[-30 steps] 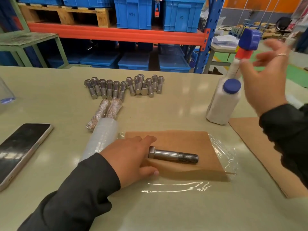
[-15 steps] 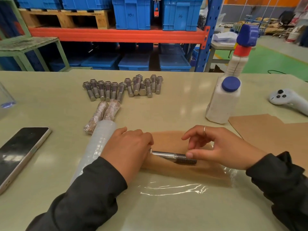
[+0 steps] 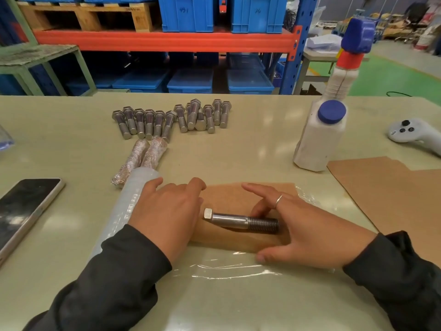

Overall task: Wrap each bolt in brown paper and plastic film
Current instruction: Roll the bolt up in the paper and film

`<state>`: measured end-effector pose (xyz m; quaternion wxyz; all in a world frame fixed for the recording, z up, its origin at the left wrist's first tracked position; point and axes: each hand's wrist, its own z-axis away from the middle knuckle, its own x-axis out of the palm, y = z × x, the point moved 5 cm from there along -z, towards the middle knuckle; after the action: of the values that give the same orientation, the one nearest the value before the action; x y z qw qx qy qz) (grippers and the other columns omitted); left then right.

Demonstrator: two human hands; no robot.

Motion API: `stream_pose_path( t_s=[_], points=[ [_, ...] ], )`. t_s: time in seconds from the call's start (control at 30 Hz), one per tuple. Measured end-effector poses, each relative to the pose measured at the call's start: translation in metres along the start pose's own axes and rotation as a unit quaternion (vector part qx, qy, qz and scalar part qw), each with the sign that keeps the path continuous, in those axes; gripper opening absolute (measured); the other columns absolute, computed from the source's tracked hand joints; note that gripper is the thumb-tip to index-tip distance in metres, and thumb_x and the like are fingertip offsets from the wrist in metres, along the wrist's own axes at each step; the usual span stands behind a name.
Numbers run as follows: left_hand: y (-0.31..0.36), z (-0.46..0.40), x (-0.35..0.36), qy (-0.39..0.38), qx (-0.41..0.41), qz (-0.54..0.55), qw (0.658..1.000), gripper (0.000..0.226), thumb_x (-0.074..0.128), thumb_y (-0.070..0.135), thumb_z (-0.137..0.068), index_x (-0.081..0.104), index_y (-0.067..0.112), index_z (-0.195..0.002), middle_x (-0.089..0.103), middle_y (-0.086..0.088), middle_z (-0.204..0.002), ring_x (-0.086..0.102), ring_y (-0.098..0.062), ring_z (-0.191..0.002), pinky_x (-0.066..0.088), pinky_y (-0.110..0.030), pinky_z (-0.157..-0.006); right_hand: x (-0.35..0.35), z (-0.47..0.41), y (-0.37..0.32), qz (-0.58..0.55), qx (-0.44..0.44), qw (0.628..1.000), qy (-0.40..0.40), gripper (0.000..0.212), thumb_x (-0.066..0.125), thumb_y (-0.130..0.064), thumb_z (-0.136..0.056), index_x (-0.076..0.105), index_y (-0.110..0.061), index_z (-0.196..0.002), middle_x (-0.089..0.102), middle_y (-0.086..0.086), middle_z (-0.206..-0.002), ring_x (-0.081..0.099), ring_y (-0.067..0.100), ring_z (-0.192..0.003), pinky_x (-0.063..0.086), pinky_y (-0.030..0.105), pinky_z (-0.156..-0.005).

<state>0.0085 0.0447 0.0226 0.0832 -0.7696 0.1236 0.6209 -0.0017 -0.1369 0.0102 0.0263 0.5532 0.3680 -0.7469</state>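
One silver steel hex bolt (image 3: 241, 220) lies between two open, empty hands, left hand (image 3: 167, 211) and right hand (image 3: 307, 228), on a brown paper sheet (image 3: 238, 197) over clear plastic film (image 3: 226, 268). Beyond the left hand sit two wrapped bolts (image 3: 140, 158) and roughly thirteen bare bolts (image 3: 171, 118) on the worktop (image 3: 250, 144).

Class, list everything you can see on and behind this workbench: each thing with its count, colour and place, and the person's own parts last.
Bolt: one, steel, lying on the paper.
Brown paper: one sheet, on the film.
Plastic film: clear, spread under the paper.
Film roll: one, whitish, left of the paper.
Wrapped bolts: two, beyond the roll.
Bare bolts: about a dozen, steel, far row.
Bottle: one, white with blue cap, right.
Phone: one, dark, left edge.
Controller: one, white, far right.
Crates: blue, on the racking.
Left hand: open, at the bolt's head.
Right hand: open, at its threaded end.
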Motion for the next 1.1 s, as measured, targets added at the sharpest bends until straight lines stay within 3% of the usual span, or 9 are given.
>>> stream_pose_path(
  t_s=[0.07,0.17,0.37,0.5,0.6,0.73,0.93,1.03,1.1],
  points=[
    [0.001,0.001,-0.003,0.051,0.016,0.01,0.999,0.014,0.067,0.011,-0.081,0.064,0.012,-0.094,0.062,0.0,-0.057,0.062,-0.024,-0.056,0.046,-0.044,-0.081,-0.001,-0.002,0.0,-0.004,-0.004,1.0,0.021,0.097,0.075,-0.048,-0.068,-0.003,-0.07,-0.122,0.046,-0.03,-0.107,0.04,-0.009,-0.103,0.031,0.003,-0.087],
    [-0.002,0.002,-0.002,0.016,-0.008,0.022,1.0,0.016,0.052,0.013,-0.091,0.059,0.016,-0.105,0.06,0.004,-0.065,0.061,-0.024,-0.069,0.032,-0.036,-0.088,-0.002,-0.002,0.0,-0.022,-0.01,0.999,0.031,0.099,0.076,-0.044,-0.069,-0.002,-0.073,-0.122,0.053,-0.029,-0.101,0.042,-0.009,-0.105,0.03,0.001,-0.087],
    [-0.002,0.002,-0.009,0.059,-0.019,0.033,0.998,0.025,0.05,0.009,-0.092,0.056,0.015,-0.115,0.026,0.016,-0.054,0.043,-0.018,-0.061,0.019,-0.026,-0.071,-0.003,-0.002,0.001,-0.038,-0.025,0.998,0.041,0.094,0.074,-0.038,-0.074,0.002,-0.076,-0.122,0.058,-0.03,-0.097,0.046,-0.013,-0.104,0.029,-0.001,-0.085],
    [-0.002,0.0,-0.018,0.081,-0.04,0.038,0.995,0.029,0.037,0.025,-0.098,0.054,0.015,-0.119,0.044,0.009,-0.066,0.051,-0.023,-0.073,0.028,-0.032,-0.08,-0.007,-0.001,0.002,-0.046,-0.024,0.997,0.052,0.082,0.07,-0.03,-0.08,0.011,-0.066,-0.124,0.059,-0.024,-0.095,0.049,-0.016,-0.1,0.031,-0.004,-0.079],
    [0.0,0.002,-0.026,0.087,-0.027,0.142,0.986,0.046,0.036,0.048,-0.094,0.056,0.016,-0.12,0.062,0.002,-0.083,0.058,-0.025,-0.089,0.034,-0.035,-0.086,-0.007,-0.001,0.001,-0.048,-0.028,0.997,0.057,0.076,0.067,-0.025,-0.082,0.016,-0.061,-0.125,0.06,-0.021,-0.095,0.05,-0.018,-0.094,0.031,-0.004,-0.075],
    [0.005,0.003,-0.014,-0.047,0.032,0.135,0.989,0.082,0.03,0.08,-0.067,0.044,0.03,-0.13,0.058,0.015,-0.117,0.049,-0.01,-0.112,0.028,-0.036,-0.104,-0.008,-0.001,-0.002,-0.038,-0.032,0.997,0.052,0.075,0.066,-0.024,-0.084,0.016,-0.061,-0.126,0.061,-0.022,-0.096,0.051,-0.014,-0.092,0.033,-0.001,-0.076],
    [0.008,0.006,0.008,-0.109,0.085,0.106,0.985,0.053,0.046,0.047,-0.089,0.029,0.035,-0.138,0.046,0.016,-0.134,0.037,-0.012,-0.125,0.019,-0.03,-0.103,-0.007,-0.002,-0.002,-0.069,-0.036,0.996,0.041,0.079,0.067,-0.02,-0.084,0.016,-0.062,-0.126,0.062,-0.022,-0.094,0.055,-0.01,-0.093,0.036,0.002,-0.079],
    [0.007,0.006,0.006,-0.116,0.078,0.132,0.981,0.043,0.045,0.043,-0.09,0.037,0.035,-0.131,0.052,0.016,-0.122,0.041,-0.012,-0.12,0.023,-0.029,-0.099,-0.005,-0.001,0.001,-0.1,-0.029,0.994,0.035,0.079,0.068,-0.017,-0.083,0.019,-0.06,-0.128,0.063,-0.022,-0.093,0.056,-0.009,-0.093,0.035,0.001,-0.079],
    [0.009,0.006,0.005,-0.133,0.087,0.135,0.978,0.025,0.04,0.046,-0.088,0.046,0.035,-0.109,0.049,0.021,-0.098,0.046,-0.012,-0.106,0.027,-0.028,-0.093,-0.004,-0.001,0.003,-0.113,-0.017,0.993,0.035,0.079,0.068,-0.019,-0.082,0.019,-0.058,-0.13,0.063,-0.02,-0.093,0.056,-0.009,-0.095,0.034,0.001,-0.081]
  ],
)
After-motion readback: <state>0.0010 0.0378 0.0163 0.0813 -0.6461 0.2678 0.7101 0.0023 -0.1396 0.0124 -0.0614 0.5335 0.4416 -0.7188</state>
